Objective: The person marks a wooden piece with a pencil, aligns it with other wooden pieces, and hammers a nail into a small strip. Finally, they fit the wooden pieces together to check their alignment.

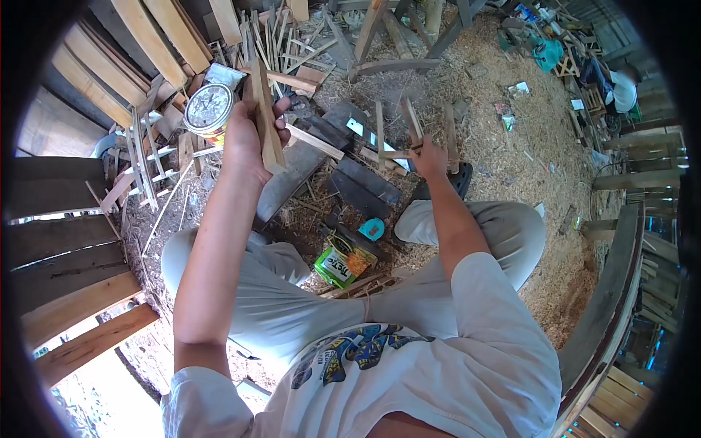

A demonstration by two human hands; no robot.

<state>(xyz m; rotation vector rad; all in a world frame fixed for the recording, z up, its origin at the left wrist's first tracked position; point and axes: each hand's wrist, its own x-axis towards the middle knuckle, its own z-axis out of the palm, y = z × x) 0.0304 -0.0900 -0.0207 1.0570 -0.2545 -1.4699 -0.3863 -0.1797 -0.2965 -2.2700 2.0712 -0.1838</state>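
My left hand [250, 139] is raised at the left, fingers wrapped round a short, thick wooden block [265, 117] that stands tilted upward. Lower and further right, my right hand [429, 157] is closed on a slim wooden piece [413, 120] with a crosswise part at its lower end; I cannot tell whether the two parts are joined. Upright wooden pieces rise on either side of it. Below the hands, dark planks [358, 186] lie on the ground. A teal tape measure [372, 229] and a green packet [334, 267] sit between my legs.
A metal can [209, 109] stands beside my left hand. Thin wood strips [274, 36] are heaped behind it, and long boards [128, 62] lean at the upper left. Shavings [504, 160] cover the ground at right. Another person [623, 91] sits at the far right.
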